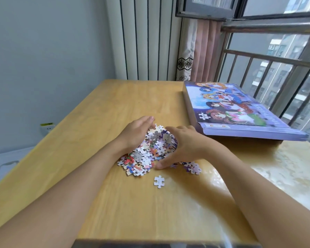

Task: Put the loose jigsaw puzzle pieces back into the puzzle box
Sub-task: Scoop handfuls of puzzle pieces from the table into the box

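Note:
A heap of loose jigsaw pieces lies mid-table on the wooden table. My left hand presses against the heap's left side, fingers straight. My right hand cups the heap's right side, its thumb on the table at the front. One single white piece lies apart, nearer to me. A few more pieces lie under my right wrist. The purple puzzle box, with a cartoon picture on its lid, lies closed at the right, partly over the table's edge.
A pale stone windowsill adjoins the table on the right, with window railings behind the box. A radiator-like striped panel and a curtain stand at the back. A wall socket sits at the left.

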Available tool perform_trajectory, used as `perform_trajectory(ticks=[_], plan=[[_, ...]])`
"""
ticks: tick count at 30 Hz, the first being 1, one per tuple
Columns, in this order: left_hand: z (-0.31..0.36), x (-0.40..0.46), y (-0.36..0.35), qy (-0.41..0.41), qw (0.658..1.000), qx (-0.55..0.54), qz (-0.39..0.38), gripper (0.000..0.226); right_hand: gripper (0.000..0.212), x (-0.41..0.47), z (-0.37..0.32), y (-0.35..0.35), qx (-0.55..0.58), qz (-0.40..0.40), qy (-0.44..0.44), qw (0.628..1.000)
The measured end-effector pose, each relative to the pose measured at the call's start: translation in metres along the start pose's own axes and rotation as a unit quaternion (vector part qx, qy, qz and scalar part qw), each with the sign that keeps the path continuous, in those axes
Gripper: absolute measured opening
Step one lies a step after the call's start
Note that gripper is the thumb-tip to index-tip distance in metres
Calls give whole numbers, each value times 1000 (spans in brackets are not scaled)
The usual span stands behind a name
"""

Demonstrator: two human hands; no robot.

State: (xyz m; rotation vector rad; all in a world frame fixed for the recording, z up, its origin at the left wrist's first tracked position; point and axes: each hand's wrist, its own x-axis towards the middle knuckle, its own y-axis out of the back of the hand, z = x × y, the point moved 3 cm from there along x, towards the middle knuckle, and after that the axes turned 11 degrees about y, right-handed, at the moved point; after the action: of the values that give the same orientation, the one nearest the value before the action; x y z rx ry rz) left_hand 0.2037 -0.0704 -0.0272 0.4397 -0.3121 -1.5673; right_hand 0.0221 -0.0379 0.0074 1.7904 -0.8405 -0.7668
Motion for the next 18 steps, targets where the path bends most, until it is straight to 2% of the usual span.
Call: perform_trajectory(ticks=[4,7,11,15,18], plan=[[1,1,-2,-4,998,-67,18,42,106,8,-4,0,-13,44,48,998],[3,2,-3,-8,995,-95,35,40,92,11,-7,0,11,51,74,996],[7,0,-6,-16,988,-133,70,35,84,11,-9,1,39,65,89,993],[11,-2,-12,-19,982,-160,103,34,89,13,-13,1,59,76,91,991],[13,-1,-13,-28,979,-161,118,34,81,15,-15,1,78,65,91,991]])
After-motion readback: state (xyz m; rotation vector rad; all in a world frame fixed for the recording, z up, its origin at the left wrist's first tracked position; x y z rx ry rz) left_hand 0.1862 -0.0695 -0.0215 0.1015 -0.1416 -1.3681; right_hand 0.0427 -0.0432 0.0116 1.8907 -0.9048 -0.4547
